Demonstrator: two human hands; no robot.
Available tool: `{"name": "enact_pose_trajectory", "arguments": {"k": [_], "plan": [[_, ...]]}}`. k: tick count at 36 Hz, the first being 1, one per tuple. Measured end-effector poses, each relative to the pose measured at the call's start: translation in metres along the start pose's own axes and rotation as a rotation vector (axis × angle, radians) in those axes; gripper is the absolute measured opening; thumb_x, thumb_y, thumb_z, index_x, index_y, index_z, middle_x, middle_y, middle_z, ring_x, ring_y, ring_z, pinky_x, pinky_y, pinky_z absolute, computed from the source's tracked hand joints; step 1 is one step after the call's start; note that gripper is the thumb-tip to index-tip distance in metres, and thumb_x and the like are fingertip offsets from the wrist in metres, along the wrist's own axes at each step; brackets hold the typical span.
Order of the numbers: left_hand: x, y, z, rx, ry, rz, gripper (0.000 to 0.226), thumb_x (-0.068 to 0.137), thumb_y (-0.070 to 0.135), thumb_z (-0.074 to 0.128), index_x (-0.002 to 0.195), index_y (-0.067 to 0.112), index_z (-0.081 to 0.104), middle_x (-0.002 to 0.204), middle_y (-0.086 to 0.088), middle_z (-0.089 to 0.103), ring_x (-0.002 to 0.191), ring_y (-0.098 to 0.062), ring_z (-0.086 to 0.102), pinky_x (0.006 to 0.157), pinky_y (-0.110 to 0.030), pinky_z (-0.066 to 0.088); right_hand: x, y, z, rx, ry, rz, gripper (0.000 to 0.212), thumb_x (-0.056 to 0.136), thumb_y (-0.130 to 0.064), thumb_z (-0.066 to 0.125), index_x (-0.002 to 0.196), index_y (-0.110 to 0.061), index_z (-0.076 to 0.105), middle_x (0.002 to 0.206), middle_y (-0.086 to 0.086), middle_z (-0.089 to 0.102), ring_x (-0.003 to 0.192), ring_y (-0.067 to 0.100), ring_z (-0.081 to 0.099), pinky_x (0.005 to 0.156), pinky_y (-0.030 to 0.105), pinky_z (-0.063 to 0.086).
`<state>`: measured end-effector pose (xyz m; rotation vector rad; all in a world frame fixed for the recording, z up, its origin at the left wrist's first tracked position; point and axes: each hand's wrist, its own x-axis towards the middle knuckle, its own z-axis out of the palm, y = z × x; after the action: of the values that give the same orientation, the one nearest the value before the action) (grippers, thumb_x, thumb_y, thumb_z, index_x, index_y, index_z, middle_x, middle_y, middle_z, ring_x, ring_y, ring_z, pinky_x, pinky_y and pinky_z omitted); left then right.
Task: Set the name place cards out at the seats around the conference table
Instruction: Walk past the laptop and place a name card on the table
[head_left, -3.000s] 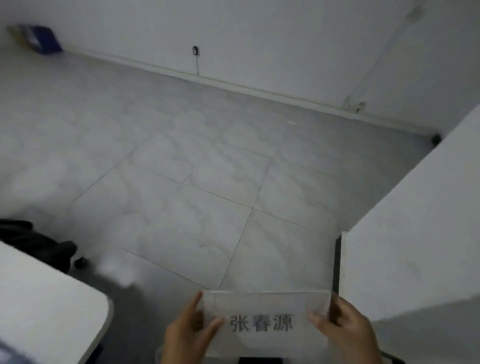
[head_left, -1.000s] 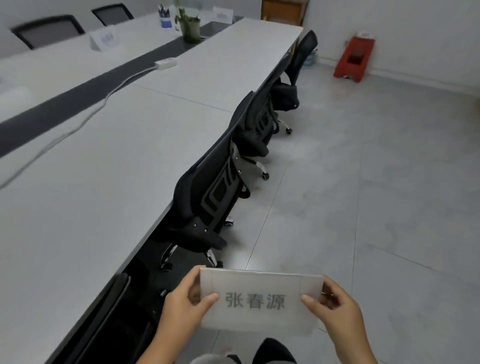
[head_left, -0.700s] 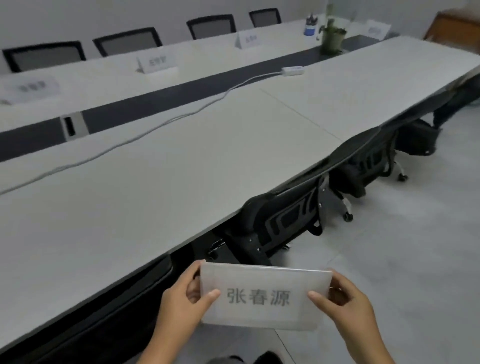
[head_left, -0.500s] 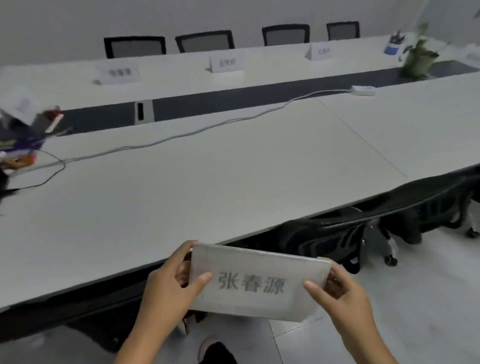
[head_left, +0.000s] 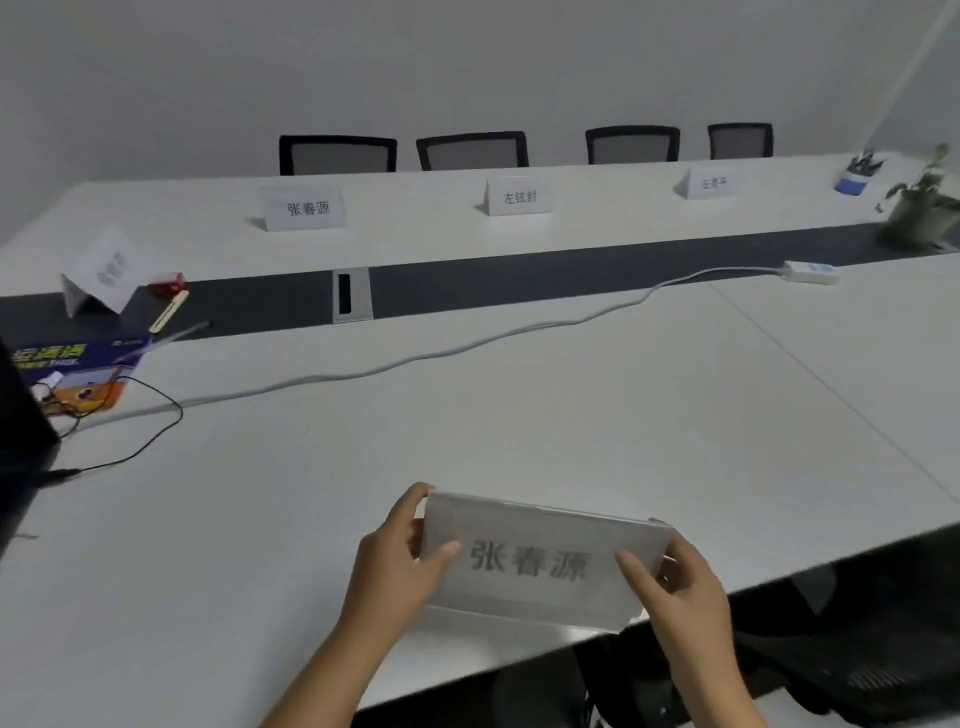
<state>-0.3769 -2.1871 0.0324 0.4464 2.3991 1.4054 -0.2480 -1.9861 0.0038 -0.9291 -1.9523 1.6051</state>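
Now, head view only. Held up over the near edge of the surface (head_left: 597, 415): a card (head_left: 540, 564), printed side toward the camera, tilted a little down to the right. Left hand (head_left: 400, 561) gripping its left end, thumb on the front, fingers behind; right hand (head_left: 680, 582) gripping the right end likewise. Both grips narrow, pinched on the card. Farther across, standing on the far half: three more cards (head_left: 306, 208), each before a chair (head_left: 337, 155); a fourth tent card (head_left: 98, 275) at far left on the dark centre strip (head_left: 519, 280). Running across the middle: a white cable (head_left: 415, 358) to a power strip (head_left: 810, 271). At left, a colourful box (head_left: 72, 374); at far right, a plant (head_left: 924, 213) and pen cup (head_left: 854, 174).
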Motion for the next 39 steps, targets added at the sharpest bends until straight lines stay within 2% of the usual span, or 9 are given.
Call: {"name": "enact_pose_trajectory", "arguments": {"k": [10,16,19,22,25,28,32,35,39], "plan": [[0.075,-0.017,0.062,0.055,-0.033,-0.045,0.055,0.083,0.017,0.060,0.132,0.014,0.035,0.078,-0.004,0.059,0.079,-0.023,0.060,0.063,-0.018,0.042,0.076,0.028,0.016,-0.010,0.197,0.075,0.038,0.080,-0.006,0.064,0.117,-0.008,0.055,0.117,0.011,0.057,0.107,0.030,0.055,0.068,0.001,0.044],[0.084,-0.021,0.085,0.102,-0.083,-0.045,0.064,0.088,0.027,0.051,0.141,0.025,0.014,0.124,-0.008,0.059,0.112,-0.021,0.056,0.090,-0.024,0.042,0.088,0.028,0.007,-0.089,0.243,0.108,0.035,0.081,-0.007,0.063,0.115,-0.010,0.056,0.116,0.017,0.056,0.094,0.030,0.052,0.064,0.007,0.047],[0.086,-0.016,0.087,0.183,-0.092,-0.011,0.060,0.091,0.034,0.043,0.142,0.025,0.012,0.132,-0.004,0.052,0.118,-0.019,0.051,0.092,-0.022,0.038,0.090,0.019,0.004,-0.132,0.241,0.096,0.038,0.079,-0.019,0.066,0.115,-0.010,0.056,0.120,0.013,0.055,0.099,0.023,0.049,0.089,0.028,0.043],[0.088,-0.016,0.086,0.217,-0.049,0.043,0.057,0.088,0.044,0.028,0.141,0.024,0.017,0.143,-0.001,0.038,0.129,-0.015,0.040,0.101,-0.020,0.032,0.086,0.007,0.006,-0.197,0.238,0.036,0.064,0.051,-0.057,0.056,0.102,-0.018,0.057,0.112,0.002,0.053,0.108,0.023,0.048,0.098,0.035,0.034],[0.087,-0.017,0.082,0.229,0.066,0.097,0.053,0.087,0.041,0.034,0.131,0.014,0.043,0.137,-0.003,0.048,0.127,-0.009,0.039,0.099,-0.013,0.031,0.085,-0.008,0.009,-0.278,0.258,0.006,0.057,0.045,-0.063,0.047,0.092,-0.032,0.056,0.119,0.006,0.056,0.120,0.029,0.045,0.100,0.038,0.033],[0.082,-0.012,0.070,0.062,0.159,0.121,0.072,0.084,0.062,0.024,0.114,0.007,0.060,0.117,-0.005,0.064,0.114,-0.008,0.038,0.096,-0.013,0.025,0.082,-0.031,0.013,-0.386,0.196,-0.067,0.075,0.047,-0.064,0.043,0.102,-0.017,0.060,0.125,0.012,0.055,0.125,0.030,0.040,0.102,0.041,0.031],[0.072,-0.006,0.036,-0.121,0.273,0.043,0.099,0.064,0.085,0.019,0.118,0.010,0.056,0.116,0.010,0.052,0.115,0.001,0.037,0.093,-0.011,0.030,0.080,-0.068,0.034,-0.376,0.157,-0.154,0.074,0.049,-0.062,0.045,0.104,-0.014,0.059,0.115,0.008,0.059,0.112,0.027,0.051,0.090,0.017,0.037],[0.070,-0.012,0.007,-0.123,0.377,0.022,0.070,0.072,0.060,0.039,0.118,0.009,0.055,0.113,0.010,0.052,0.106,-0.004,0.053,0.088,-0.011,0.036,0.085,-0.082,0.066,-0.345,0.081,-0.219,0.069,0.052,-0.061,0.047,0.104,-0.017,0.058,0.105,0.003,0.059,0.099,0.024,0.055,0.069,-0.005,0.037],[0.082,-0.036,-0.037,-0.174,0.498,-0.080,0.042,0.083,0.033,0.049,0.118,0.009,0.053,0.113,0.004,0.055,0.107,-0.013,0.054,0.088,-0.015,0.035,0.092,-0.087,0.126,-0.358,-0.087,-0.307,0.062,0.060,-0.059,0.044,0.103,-0.017,0.056,0.100,-0.002,0.057,0.095,0.015,0.054,0.077,0.022,0.044]]}}
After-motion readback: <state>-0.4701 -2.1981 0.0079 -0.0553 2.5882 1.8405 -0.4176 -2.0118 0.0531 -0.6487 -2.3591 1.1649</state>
